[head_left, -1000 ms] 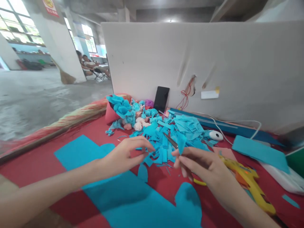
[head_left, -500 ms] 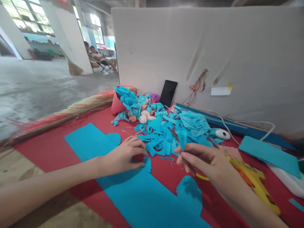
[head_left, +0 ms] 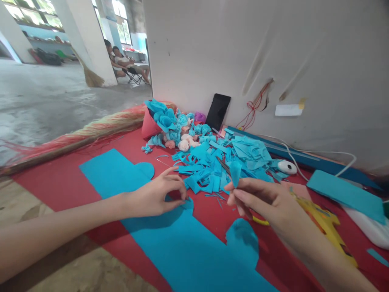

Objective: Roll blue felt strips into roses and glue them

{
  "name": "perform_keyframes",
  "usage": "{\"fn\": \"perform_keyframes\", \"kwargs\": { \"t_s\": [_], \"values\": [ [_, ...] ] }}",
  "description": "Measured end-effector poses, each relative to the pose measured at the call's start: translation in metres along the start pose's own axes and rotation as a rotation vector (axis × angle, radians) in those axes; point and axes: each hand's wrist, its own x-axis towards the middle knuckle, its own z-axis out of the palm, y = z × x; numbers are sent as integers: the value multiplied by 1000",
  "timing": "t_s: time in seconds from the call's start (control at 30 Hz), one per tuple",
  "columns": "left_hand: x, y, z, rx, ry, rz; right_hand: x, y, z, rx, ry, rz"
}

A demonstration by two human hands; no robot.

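Note:
A long blue paper sheet (head_left: 182,243) with rounded tabs along its far edge lies across the front. My left hand (head_left: 158,194) rests over it, thumb and forefinger pinched at the edge of the middle tab (head_left: 189,205). In my right hand (head_left: 258,196), thumb and forefinger grip a small rolled blue paper petal (head_left: 235,172), held upright above the table. That hand also holds scissors; their dark blades (head_left: 223,165) stick out behind the petal, and a yellow handle (head_left: 260,221) shows under the palm. Another rounded tab (head_left: 242,243) lies below my right hand.
Blue paper scraps (head_left: 209,166) cover the table's middle. Behind are paper flowers (head_left: 185,144), a pink cone (head_left: 149,126) with blue petals and a leaning phone (head_left: 218,112). A yellow glue gun (head_left: 326,223) and a blue paper stack (head_left: 346,194) lie right. Two people (head_left: 124,61) sit far back.
The view has tilted slightly downward. My left thumb and forefinger have closed together at the middle tab's edge. My right hand keeps the petal and scissors in almost the same place.

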Motion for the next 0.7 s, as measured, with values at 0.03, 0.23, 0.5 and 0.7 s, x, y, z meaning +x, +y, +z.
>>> {"fn": "perform_keyframes", "kwargs": {
  "t_s": [0.03,0.23,0.5,0.7],
  "values": [
    [0,1,-1,-12,4,-17,0,0,0,0,-6,0],
    [2,5,-3,-137,83,-137,-1,1,0,40,-4,8],
    [5,21,-7,-274,229,-207,-4,-1,5,-4,124,-16],
    [29,61,-38,-266,372,-25,-12,-11,3,-141,274,-219]
  ]
}}
